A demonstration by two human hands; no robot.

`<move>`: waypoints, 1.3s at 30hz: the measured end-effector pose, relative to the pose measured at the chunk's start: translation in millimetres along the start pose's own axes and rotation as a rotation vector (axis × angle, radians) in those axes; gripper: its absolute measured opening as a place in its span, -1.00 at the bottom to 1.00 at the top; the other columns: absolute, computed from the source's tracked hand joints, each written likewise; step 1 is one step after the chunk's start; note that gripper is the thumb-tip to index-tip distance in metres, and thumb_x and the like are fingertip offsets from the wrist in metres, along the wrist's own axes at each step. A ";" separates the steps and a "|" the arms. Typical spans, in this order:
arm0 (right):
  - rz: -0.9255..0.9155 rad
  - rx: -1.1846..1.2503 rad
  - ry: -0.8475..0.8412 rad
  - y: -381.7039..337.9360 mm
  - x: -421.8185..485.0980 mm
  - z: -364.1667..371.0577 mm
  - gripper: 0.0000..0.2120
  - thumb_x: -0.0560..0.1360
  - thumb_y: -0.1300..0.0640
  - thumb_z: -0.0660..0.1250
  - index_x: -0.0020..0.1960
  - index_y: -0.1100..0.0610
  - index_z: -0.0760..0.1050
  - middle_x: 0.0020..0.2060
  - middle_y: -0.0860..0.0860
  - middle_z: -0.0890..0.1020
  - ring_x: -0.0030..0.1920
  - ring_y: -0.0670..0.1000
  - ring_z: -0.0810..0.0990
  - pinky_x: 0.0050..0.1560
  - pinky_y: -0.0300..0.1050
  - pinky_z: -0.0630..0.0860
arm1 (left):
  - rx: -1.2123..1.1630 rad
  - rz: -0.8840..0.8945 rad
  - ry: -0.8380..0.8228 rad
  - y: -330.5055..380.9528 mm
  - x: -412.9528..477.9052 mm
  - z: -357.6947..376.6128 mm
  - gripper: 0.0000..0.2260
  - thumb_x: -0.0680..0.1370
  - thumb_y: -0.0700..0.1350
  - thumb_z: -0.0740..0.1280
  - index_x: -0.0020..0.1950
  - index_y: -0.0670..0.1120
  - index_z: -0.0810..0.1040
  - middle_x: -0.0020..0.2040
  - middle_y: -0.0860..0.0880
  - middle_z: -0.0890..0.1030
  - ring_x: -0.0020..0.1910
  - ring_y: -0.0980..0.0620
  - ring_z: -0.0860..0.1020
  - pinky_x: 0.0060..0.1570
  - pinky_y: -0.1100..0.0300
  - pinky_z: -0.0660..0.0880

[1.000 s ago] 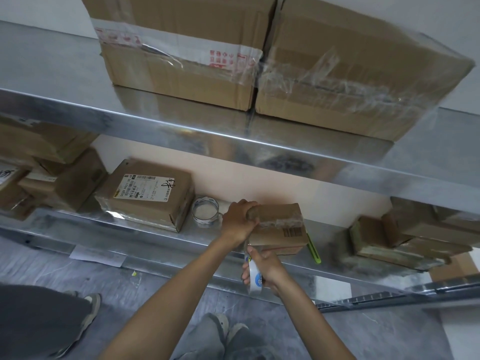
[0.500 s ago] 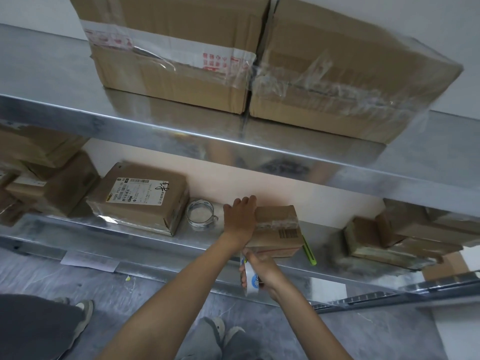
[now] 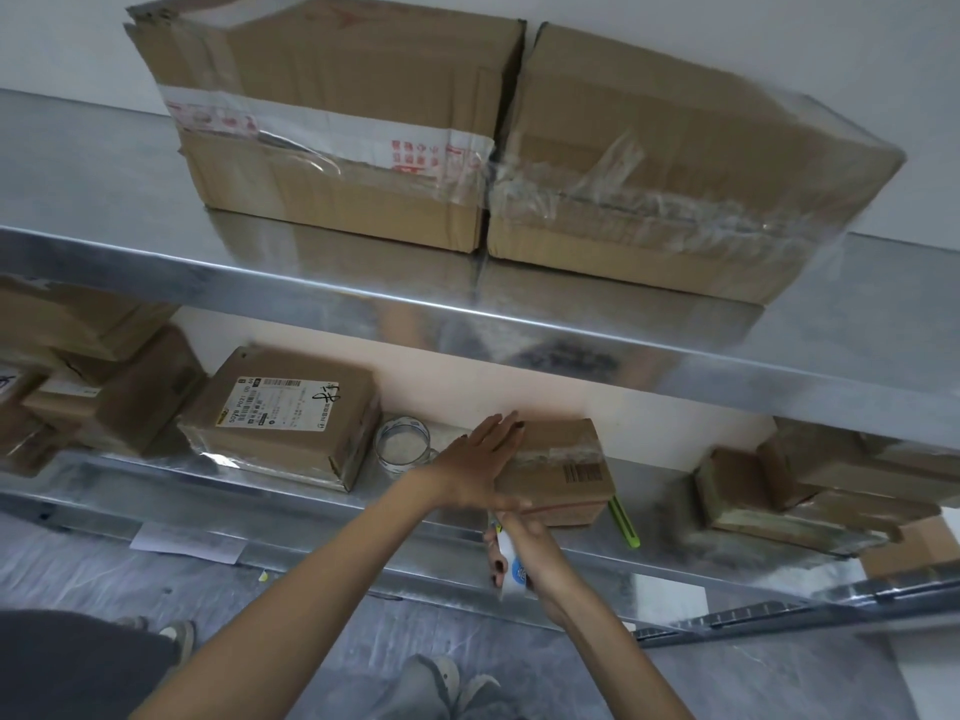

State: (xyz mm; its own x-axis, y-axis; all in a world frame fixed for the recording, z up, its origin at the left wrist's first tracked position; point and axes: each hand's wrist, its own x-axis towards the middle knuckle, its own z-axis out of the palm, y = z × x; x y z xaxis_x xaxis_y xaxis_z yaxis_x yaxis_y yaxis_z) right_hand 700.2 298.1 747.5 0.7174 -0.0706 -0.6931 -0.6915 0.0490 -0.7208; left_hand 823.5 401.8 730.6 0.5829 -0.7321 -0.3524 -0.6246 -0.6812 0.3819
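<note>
Brown cardboard makes two big boxes (image 3: 337, 148) on the top shelf (image 3: 78, 163). One small box (image 3: 566, 475) sits on the lower shelf (image 3: 395, 493). The left hand (image 3: 483, 465) lies flat on its top, fingers straight. Just below, the right hand (image 3: 524, 543) curls its fingers round one white tape roll (image 3: 511, 576).

Matt cardboard box (image 3: 558, 472) w/ glossy tape, on shiny metal shelf (image 3: 291, 504).

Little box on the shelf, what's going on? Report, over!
Left hand flat, pressing small box top. Right hand gripping tape roll below box's front edge. Green tool and clear tape ring beside box, not blocking.
</note>
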 end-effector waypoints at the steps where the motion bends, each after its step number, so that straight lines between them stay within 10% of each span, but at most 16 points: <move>1: -0.019 0.004 -0.002 0.9 0.7 -0.6 -0.70 0.61 0.01 0.14 -0.14 0.18 0.49 -0.40 0.07 0.52 -0.43 -0.03 0.50 -0.23 -0.16 0.50 | 0.000 0.000 -0.029 0.1 -0.2 -3.9 -0.05 0.47 0.40 0.20 0.57 -0.04 -0.29 0.54 0.07 -0.39 0.52 0.05 -0.34 0.50 -0.09 0.04; 4: -0.056 0.033 -0.068 3.9 -1.6 -5.8 -0.74 0.60 0.03 0.18 -0.10 0.18 0.53 -0.38 0.07 0.56 -0.36 0.03 0.53 -0.05 0.12 0.51 | 0.020 -0.010 -0.065 1.8 -0.8 -8.5 -0.02 0.46 0.40 0.22 0.56 -0.04 -0.31 0.53 0.07 -0.39 0.53 0.03 -0.32 0.46 -0.08 0.13; 10: -0.295 -0.151 -0.166 2.2 -28.1 -20.1 -0.70 0.64 0.06 0.10 -0.05 0.20 0.54 -0.42 0.03 0.60 -0.27 -0.05 0.58 -0.06 -0.28 0.44 | 0.059 0.059 -0.008 7.7 -0.1 -26.2 -0.23 0.55 0.29 0.19 0.56 -0.15 0.02 0.54 -0.08 0.04 0.47 -0.13 0.08 0.39 -0.04 0.26; 15: -0.425 -0.134 -0.153 -13.5 -43.4 -30.0 -0.57 0.64 0.00 -0.01 -0.14 0.15 0.55 -0.41 0.03 0.60 -0.18 -0.05 0.59 0.13 -0.21 0.43 | -0.195 0.052 -0.067 1.5 -0.1 -34.7 -0.50 0.66 0.11 0.10 0.54 -0.08 0.18 0.49 -0.08 0.30 0.41 -0.09 0.32 0.30 0.16 0.26; 31: -0.382 -0.065 0.139 -23.0 -39.4 13.3 -0.52 0.64 0.03 0.08 -0.35 0.21 0.51 -0.60 0.02 0.50 -0.58 -0.05 0.45 -0.43 -0.24 0.43 | -0.311 -0.026 0.313 -15.3 15.1 -21.8 -0.66 0.64 0.10 0.15 0.30 0.00 0.55 0.21 -0.01 0.62 0.16 0.00 0.58 0.17 0.04 0.49; 39: -0.334 -0.018 0.129 -25.8 -37.3 18.3 -0.57 0.65 0.09 0.08 -0.29 0.23 0.51 -0.58 0.00 0.50 -0.57 -0.08 0.45 -0.47 -0.28 0.43 | -0.336 0.012 0.358 -10.3 15.5 -23.9 -0.71 0.64 0.03 0.19 0.14 -0.08 0.63 -0.18 0.05 0.61 -0.31 0.21 0.50 -0.19 0.18 0.44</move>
State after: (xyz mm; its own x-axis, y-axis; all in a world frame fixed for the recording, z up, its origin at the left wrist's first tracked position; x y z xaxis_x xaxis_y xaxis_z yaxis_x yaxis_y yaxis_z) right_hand 692.9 317.8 791.7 0.8883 -0.2048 -0.4110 -0.4228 -0.0154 -0.9061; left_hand 851.4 397.6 741.6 0.7555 -0.6529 -0.0531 -0.4643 -0.5909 0.6598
